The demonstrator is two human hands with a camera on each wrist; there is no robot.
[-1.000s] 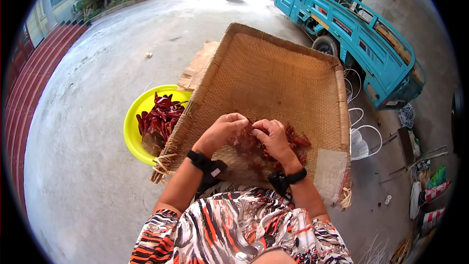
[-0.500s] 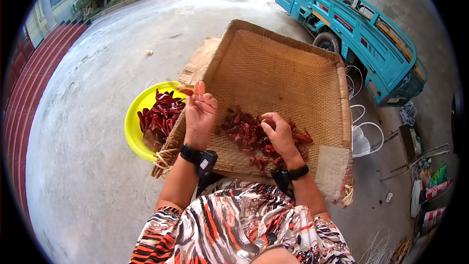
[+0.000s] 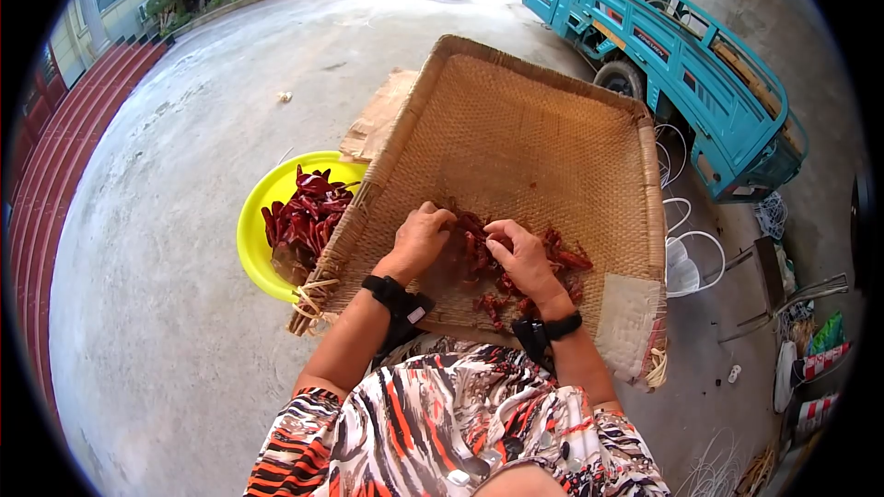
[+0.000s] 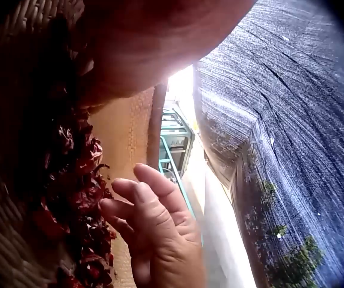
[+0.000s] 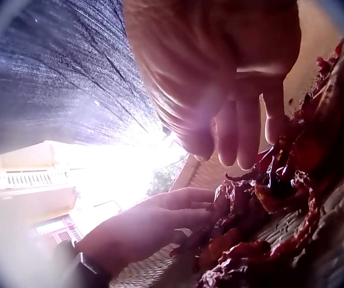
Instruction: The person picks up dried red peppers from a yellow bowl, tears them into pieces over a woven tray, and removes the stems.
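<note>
Dried red chillies (image 3: pixel 481 248) lie in a loose pile on a woven tray (image 3: pixel 529 143). My left hand (image 3: pixel 422 237) reaches down at the pile's left side. In the right wrist view the fingers of that left hand (image 5: pixel 151 225) stretch out to the chillies, their tips partly hidden behind them. Over the middle of the pile is my right hand (image 3: pixel 523 262), fingers loosely bent. The left wrist view shows this right hand (image 4: pixel 157 225) with nothing between thumb and fingers. Darker whole chillies (image 3: pixel 308 212) fill a yellow basin (image 3: pixel 253 253) left of the tray.
A flat piece of cardboard (image 3: pixel 378 115) lies behind the basin. A teal cargo tricycle (image 3: pixel 663 55) stands at the back right, and a white bucket (image 3: pixel 681 267) is beside the tray. Red steps (image 3: pixel 83 129) run along the left.
My left hand swung out to the basin's edge, where a chilli left its fingers, then came back to the pile. The right hand stayed over the pile, its fingers loosening.
</note>
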